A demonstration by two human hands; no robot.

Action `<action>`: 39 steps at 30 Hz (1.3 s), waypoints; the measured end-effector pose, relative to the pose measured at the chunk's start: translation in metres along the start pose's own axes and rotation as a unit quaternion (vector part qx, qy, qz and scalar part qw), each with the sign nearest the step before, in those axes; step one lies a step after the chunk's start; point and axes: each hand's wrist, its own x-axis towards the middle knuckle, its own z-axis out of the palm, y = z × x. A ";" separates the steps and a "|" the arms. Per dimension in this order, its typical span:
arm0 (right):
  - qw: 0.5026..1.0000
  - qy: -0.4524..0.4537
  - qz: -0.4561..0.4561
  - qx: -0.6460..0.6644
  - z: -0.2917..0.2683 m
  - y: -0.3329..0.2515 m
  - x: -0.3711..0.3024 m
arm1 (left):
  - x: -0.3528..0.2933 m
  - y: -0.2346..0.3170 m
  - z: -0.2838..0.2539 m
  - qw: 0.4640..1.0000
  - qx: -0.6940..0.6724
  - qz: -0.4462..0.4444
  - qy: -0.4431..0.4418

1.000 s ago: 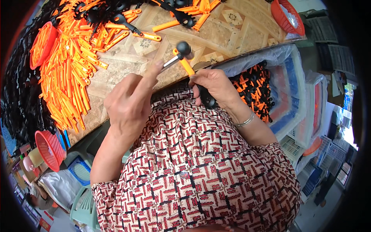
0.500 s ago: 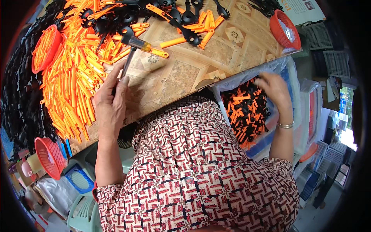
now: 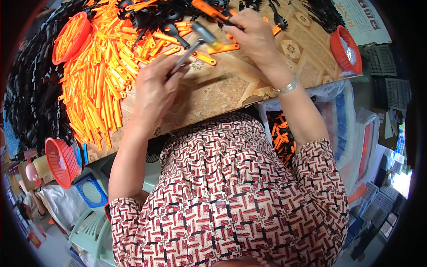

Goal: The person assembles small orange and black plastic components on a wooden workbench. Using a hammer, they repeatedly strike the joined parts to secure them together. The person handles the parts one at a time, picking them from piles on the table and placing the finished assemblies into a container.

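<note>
My left hand (image 3: pixel 155 86) is closed round the shaft of a small mallet (image 3: pixel 205 34), whose head is dark at one end and yellow at the other. The mallet head hovers over the table, blurred by motion. At the far middle, my right hand (image 3: pixel 253 38) grips a kitchen utensil (image 3: pixel 209 10) with an orange handle and a black part. The handle points to the far left; most of the black end lies hidden in my fingers. Loose orange handles (image 3: pixel 203 58) and a black spoon-like head (image 3: pixel 171 30) lie just beyond the mallet.
A large heap of orange handles (image 3: pixel 95 84) covers the table's left side, beside black parts (image 3: pixel 29 89). Red baskets stand at the left (image 3: pixel 84 38) and right (image 3: pixel 341 52). Below the table edge, a lined bin (image 3: pixel 281 133) holds orange and black pieces.
My right hand has come from above the bin to the far middle of the table and now grips a utensil. My left hand and the mallet have shifted right.
</note>
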 end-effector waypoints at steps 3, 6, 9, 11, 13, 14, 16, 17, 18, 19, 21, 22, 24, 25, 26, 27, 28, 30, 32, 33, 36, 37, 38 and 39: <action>0.982 0.007 0.140 0.127 -0.026 -0.021 -0.016 | 0.017 -0.013 0.024 0.995 0.057 0.082 0.014; 0.900 -0.090 0.345 0.249 -0.071 -0.044 -0.048 | 0.025 -0.010 0.035 0.985 0.086 0.145 -0.022; 0.776 -0.130 0.478 0.391 -0.095 -0.060 -0.104 | 0.031 -0.006 0.039 0.957 0.192 0.209 -0.060; 0.715 -0.157 0.506 0.457 -0.093 -0.072 -0.139 | 0.028 -0.010 0.040 0.938 0.246 0.239 -0.042; 0.706 -0.179 0.512 0.455 -0.082 -0.090 -0.157 | 0.025 -0.010 0.040 0.922 0.280 0.269 -0.007; 0.714 -0.166 0.504 0.457 -0.072 -0.093 -0.165 | 0.022 -0.004 0.036 0.927 0.261 0.269 0.006; 0.730 -0.154 0.498 0.442 -0.060 -0.098 -0.167 | 0.019 0.012 0.029 0.965 0.121 0.231 0.019; 0.738 -0.153 0.502 0.423 -0.057 -0.098 -0.165 | 0.016 0.020 0.028 0.976 0.051 0.209 0.025; 0.757 -0.175 0.492 0.394 -0.053 -0.094 -0.164 | 0.010 0.027 0.027 0.986 -0.115 0.115 -0.020; 0.742 -0.171 0.503 0.409 -0.052 -0.093 -0.162 | 0.008 0.035 0.027 0.973 -0.222 0.024 -0.058; 0.711 -0.165 0.524 0.439 -0.051 -0.094 -0.159 | 0.006 0.047 0.028 0.885 -0.419 -0.159 -0.126; 0.705 -0.163 0.531 0.441 -0.051 -0.097 -0.156 | 0.007 0.040 0.038 0.868 -0.450 -0.153 -0.140; 0.708 -0.160 0.528 0.440 -0.051 -0.098 -0.154 | 0.006 0.028 0.057 0.858 -0.444 -0.204 -0.160; 0.709 -0.158 0.528 0.440 -0.050 -0.099 -0.154 | 0.005 0.025 0.063 0.853 -0.439 -0.230 -0.166; 0.710 -0.159 0.523 0.444 -0.048 -0.099 -0.154 | 0.004 0.022 0.067 0.846 -0.448 -0.236 -0.166; 0.711 -0.159 0.518 0.448 -0.047 -0.098 -0.154 | 0.004 0.021 0.071 0.840 -0.456 -0.241 -0.167; 0.712 -0.159 0.512 0.453 -0.045 -0.097 -0.154 | 0.004 0.021 0.073 0.834 -0.465 -0.245 -0.167; 0.704 -0.164 0.510 0.467 -0.043 -0.096 -0.157 | 0.006 0.022 0.075 0.850 -0.449 -0.229 -0.153; 0.698 -0.167 0.510 0.474 -0.042 -0.094 -0.156 | 0.009 0.022 0.077 0.862 -0.434 -0.217 -0.147; 0.695 -0.168 0.513 0.475 -0.042 -0.094 -0.156 | 0.009 0.022 0.079 0.866 -0.427 -0.214 -0.148; 0.702 -0.155 0.503 0.479 -0.038 -0.093 -0.159 | 0.006 0.023 0.084 0.869 -0.420 -0.215 -0.149; 0.707 -0.148 0.498 0.480 -0.037 -0.093 -0.159 | 0.005 0.023 0.085 0.868 -0.420 -0.218 -0.150; 0.706 -0.147 0.499 0.480 -0.037 -0.093 -0.159 | 0.005 0.023 0.086 0.868 -0.418 -0.221 -0.151; 0.706 -0.147 0.500 0.480 -0.037 -0.094 -0.159 | 0.005 0.022 0.086 0.869 -0.415 -0.224 -0.152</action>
